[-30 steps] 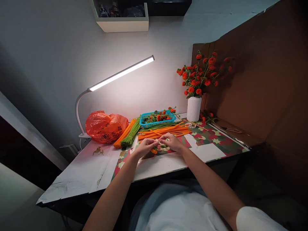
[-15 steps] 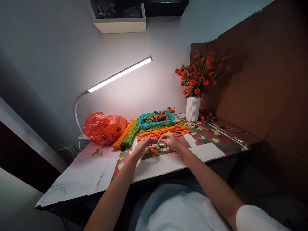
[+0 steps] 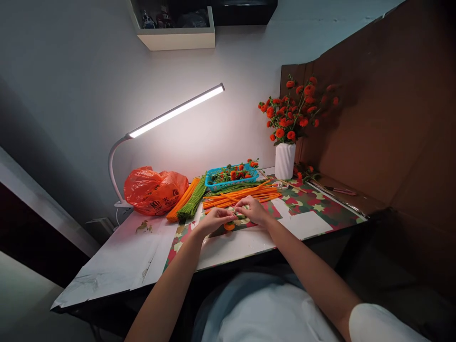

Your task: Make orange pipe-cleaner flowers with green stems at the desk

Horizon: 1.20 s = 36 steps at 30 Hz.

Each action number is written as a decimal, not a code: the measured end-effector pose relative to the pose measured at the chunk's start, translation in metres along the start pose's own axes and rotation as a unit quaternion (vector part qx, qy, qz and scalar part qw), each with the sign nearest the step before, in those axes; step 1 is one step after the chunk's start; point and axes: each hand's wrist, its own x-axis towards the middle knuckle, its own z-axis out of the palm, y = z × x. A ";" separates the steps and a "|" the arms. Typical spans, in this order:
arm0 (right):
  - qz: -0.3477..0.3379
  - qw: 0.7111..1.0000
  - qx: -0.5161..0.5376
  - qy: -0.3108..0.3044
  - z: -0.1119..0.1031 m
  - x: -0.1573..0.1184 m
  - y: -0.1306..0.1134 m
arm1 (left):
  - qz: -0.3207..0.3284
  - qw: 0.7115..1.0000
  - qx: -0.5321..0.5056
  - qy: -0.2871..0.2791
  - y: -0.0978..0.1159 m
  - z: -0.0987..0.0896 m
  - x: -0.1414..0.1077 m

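Over the front middle of the table, my left hand (image 3: 215,220) and my right hand (image 3: 251,209) nearly meet at the fingertips. Between them is a small pipe-cleaner flower with a green stem; its orange bloom (image 3: 229,227) hangs downward below my left fingers. My left thumb and fingers pinch the stem near the bloom. Those of my right hand are closed on the stem a little farther up. Just beyond my hands lie loose orange pipe cleaners (image 3: 263,193), with green ones behind them.
A blue basket (image 3: 257,180) holds finished flowers. Left of it are bundles of orange and green pipe cleaners (image 3: 192,205), an orange plastic bag (image 3: 153,190) and a lit lamp (image 3: 174,111). A white vase (image 3: 285,161) of orange flowers, scissors (image 3: 277,184) and pliers (image 3: 341,191) are at right.
My left fingers have come down and closed on the stem by the bloom; before, they were stretched out higher. My right hand stays at nearly the same spot.
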 end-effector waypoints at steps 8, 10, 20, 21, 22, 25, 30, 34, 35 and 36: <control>-0.005 1.000 0.005 -0.029 0.000 -0.001 -0.004 | 0.041 0.998 0.053 0.017 -0.001 -0.002 -0.005; -0.002 0.999 0.000 -0.034 0.000 -0.002 -0.006 | 0.037 0.995 0.072 0.054 0.000 0.002 -0.005; 0.006 0.997 0.021 -0.068 0.001 -0.002 -0.005 | 0.020 0.999 0.036 0.017 -0.001 0.000 -0.006; 0.005 0.997 0.021 -0.075 0.001 -0.003 -0.006 | 0.013 1.000 0.026 0.012 -0.001 0.000 -0.006; 0.004 0.997 0.019 -0.080 0.000 -0.003 -0.008 | 0.005 1.000 0.019 0.007 -0.002 0.000 -0.006; 0.001 0.997 -0.010 -0.078 0.000 -0.005 -0.011 | -0.004 1.000 0.005 0.002 -0.003 -0.001 -0.005; -0.026 0.997 -0.048 -0.047 0.000 -0.005 -0.014 | 0.013 1.000 0.014 0.002 -0.004 0.000 -0.004; -0.032 0.998 -0.042 -0.035 0.001 -0.004 -0.013 | 0.030 0.995 0.073 0.059 -0.002 0.002 -0.004; -0.032 0.998 -0.040 -0.035 0.001 -0.004 -0.013 | 0.028 0.993 0.083 0.076 -0.002 0.003 -0.003; -0.031 0.998 -0.039 -0.037 0.002 -0.005 -0.012 | 0.025 0.992 0.088 0.091 -0.003 0.003 -0.003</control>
